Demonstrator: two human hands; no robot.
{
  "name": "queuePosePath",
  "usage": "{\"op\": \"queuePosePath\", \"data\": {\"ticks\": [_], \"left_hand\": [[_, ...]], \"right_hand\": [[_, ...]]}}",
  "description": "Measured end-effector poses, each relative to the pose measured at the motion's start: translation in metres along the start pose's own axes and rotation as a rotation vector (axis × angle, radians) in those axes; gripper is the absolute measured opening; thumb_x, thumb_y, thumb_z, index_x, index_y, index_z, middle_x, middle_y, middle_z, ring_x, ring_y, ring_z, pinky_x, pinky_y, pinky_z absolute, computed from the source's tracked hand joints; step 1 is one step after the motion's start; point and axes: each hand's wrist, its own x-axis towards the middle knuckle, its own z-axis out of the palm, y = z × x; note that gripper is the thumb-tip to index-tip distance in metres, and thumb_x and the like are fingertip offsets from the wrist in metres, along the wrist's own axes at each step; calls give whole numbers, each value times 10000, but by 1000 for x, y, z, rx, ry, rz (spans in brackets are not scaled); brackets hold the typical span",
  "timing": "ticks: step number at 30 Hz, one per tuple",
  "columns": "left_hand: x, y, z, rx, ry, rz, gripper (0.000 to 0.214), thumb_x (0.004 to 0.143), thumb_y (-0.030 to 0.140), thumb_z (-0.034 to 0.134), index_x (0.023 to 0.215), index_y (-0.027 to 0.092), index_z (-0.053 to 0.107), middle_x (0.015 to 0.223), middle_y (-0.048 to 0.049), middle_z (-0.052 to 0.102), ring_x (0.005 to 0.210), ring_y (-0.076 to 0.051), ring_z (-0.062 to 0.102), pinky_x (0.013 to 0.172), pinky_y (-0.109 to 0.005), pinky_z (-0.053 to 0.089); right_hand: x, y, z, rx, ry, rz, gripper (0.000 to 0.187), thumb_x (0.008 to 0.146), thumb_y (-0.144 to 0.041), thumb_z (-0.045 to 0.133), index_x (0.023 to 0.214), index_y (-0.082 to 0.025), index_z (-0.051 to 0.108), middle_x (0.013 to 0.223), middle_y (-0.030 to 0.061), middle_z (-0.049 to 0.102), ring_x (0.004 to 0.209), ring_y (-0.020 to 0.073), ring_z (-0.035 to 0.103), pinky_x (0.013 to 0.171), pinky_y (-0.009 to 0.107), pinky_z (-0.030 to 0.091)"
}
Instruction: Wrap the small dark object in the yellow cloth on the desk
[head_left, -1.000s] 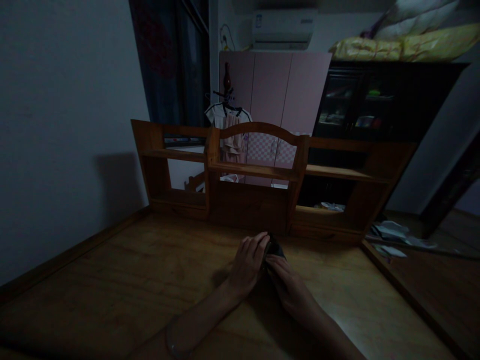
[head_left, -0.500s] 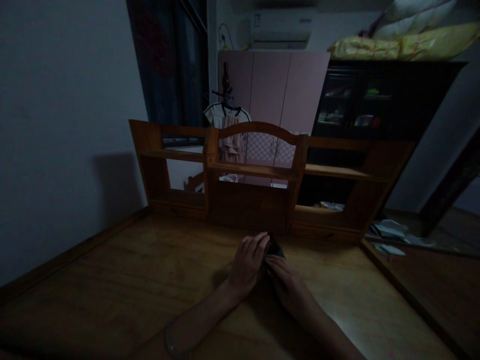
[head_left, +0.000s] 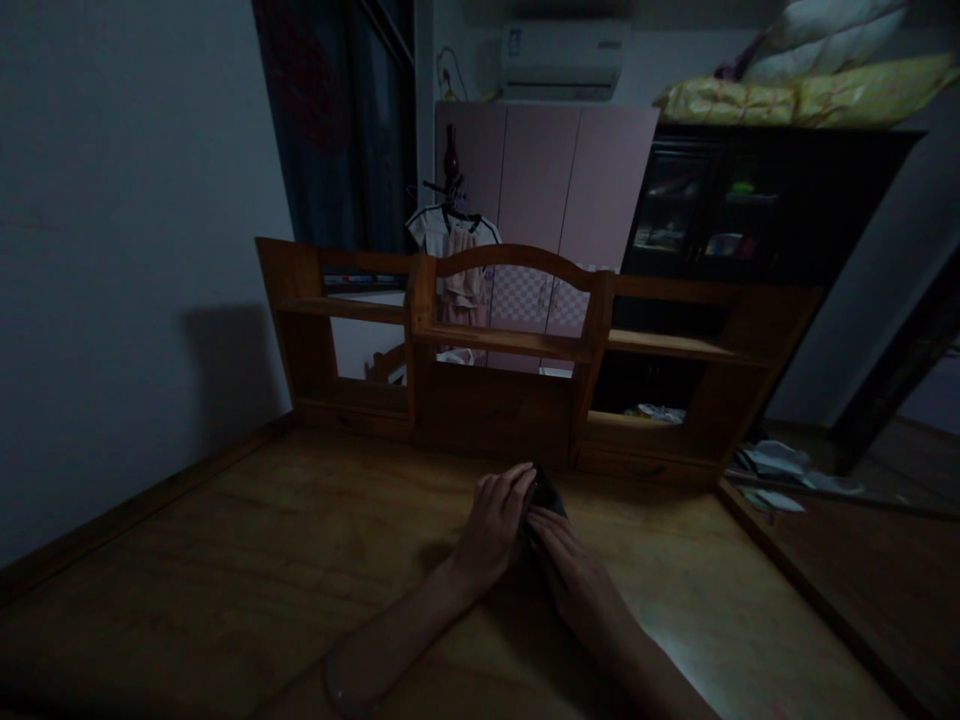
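A small dark object (head_left: pixel 550 494) is held between my two hands over the wooden bed board (head_left: pixel 315 520). Its kind is hard to make out in the dim light; it looks dark and folded, like a pouch or wallet. My left hand (head_left: pixel 495 515) grips its left side, fingertips at the top edge. On the near right side, my right hand (head_left: pixel 568 550) has its fingers pressed together against it. Both hands hide most of its surface. A thin bracelet (head_left: pixel 335 682) circles my left forearm.
A wooden headboard with shelves (head_left: pixel 502 345) stands across the far side. A white wall (head_left: pixel 135 270) rises at the left. A raised wooden edge (head_left: pixel 810 590) runs along the right. Pink cabinets (head_left: pixel 541 180) and a dark cabinet (head_left: pixel 780 200) stand beyond.
My right hand has shifted very slightly left against the dark object, whose opening looks narrower now. My left hand stays nearly in place.
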Motion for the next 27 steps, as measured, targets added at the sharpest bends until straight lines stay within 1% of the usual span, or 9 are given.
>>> {"op": "queuePosePath", "data": {"ticks": [6, 11, 14, 20, 24, 27], "left_hand": [[-1, 1, 0, 33, -32, 8, 647, 848, 134, 474, 1456, 127, 253, 1425, -163, 416, 1286, -265, 402, 1072, -438, 273], [-1, 1, 0, 47, -33, 8, 628, 852, 97, 431, 1454, 132, 257, 1421, -150, 424, 1287, -245, 402, 1075, -425, 260], [-1, 1, 0, 29, -47, 8, 621, 859, 105, 435, 1453, 132, 257, 1428, -147, 415, 1289, -244, 392, 1076, -416, 251], [-1, -1, 1, -1, -57, 19, 673, 835, 165, 512, 1453, 121, 252, 1434, -160, 400, 1287, -268, 384, 1062, -415, 265], [-1, 0, 1, 11, -61, 22, 674, 828, 146, 506, 1452, 121, 254, 1426, -160, 406, 1284, -263, 388, 1058, -412, 273], [-2, 0, 2, -3, -60, 23, 686, 823, 186, 539, 1448, 117, 263, 1415, -169, 414, 1270, -276, 400, 1049, -421, 288]], "right_hand": [[1, 1, 0, 3, 1, 21, 485, 898, -31, 382, 1339, -201, 491, 1327, 109, 563, 1277, 237, 482, 1043, 469, 472], [2, -2, -1, 11, 2, 45, 463, 893, -25, 391, 1305, -194, 517, 1301, 106, 579, 1251, 228, 500, 1040, 455, 471], [2, -3, -2, 25, 17, 46, 469, 880, -22, 409, 1293, -207, 530, 1280, 96, 594, 1231, 224, 515, 1029, 440, 481], [2, -4, -3, 46, 18, 65, 464, 874, -27, 418, 1278, -214, 547, 1270, 96, 600, 1221, 225, 526, 1019, 433, 487], [3, -6, -5, 54, 13, 70, 456, 871, -32, 427, 1262, -222, 565, 1243, 92, 618, 1191, 225, 550, 1002, 429, 499], [2, -7, -6, 47, 7, 77, 459, 866, -28, 434, 1259, -220, 571, 1236, 91, 623, 1180, 220, 557, 1001, 417, 499]]}}
